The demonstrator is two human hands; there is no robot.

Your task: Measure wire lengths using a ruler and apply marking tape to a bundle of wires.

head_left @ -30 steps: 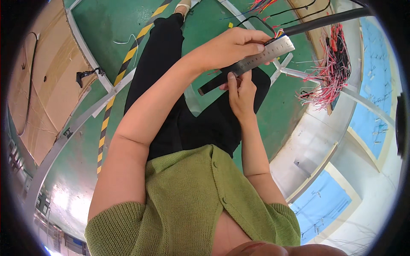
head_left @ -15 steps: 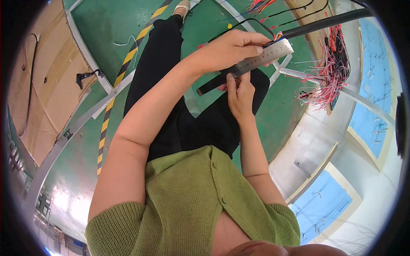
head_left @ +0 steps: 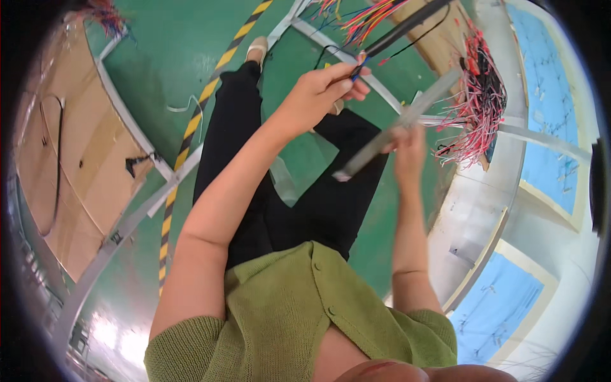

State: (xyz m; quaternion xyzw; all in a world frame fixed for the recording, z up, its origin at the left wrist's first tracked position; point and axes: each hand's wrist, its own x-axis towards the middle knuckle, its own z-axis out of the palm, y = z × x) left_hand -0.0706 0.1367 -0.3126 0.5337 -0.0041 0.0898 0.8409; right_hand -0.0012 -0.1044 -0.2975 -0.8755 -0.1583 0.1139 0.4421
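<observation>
Green floor (head_left: pixel 172 44) lies beneath; at upper centre the left hand (head_left: pixel 324 92) pinches a black cable (head_left: pixel 407 28), while rightward the right hand (head_left: pixel 407 145) grasps a blurred ruler (head_left: pixel 428 104).

Right of centre, the ruler (head_left: pixel 417 111) is showing a blurred silver-grey; at the top, the cable (head_left: pixel 407 27) is showing black. Near it, wires (head_left: pixel 375 21) are mixing red, yellow and blue; at upper right, a wire bundle (head_left: pixel 482 95) is mixing pinkish red, white and black. Upper left, tape (head_left: pixel 207 93) is striping the green floor (head_left: pixel 172 38) yellow and black.
</observation>
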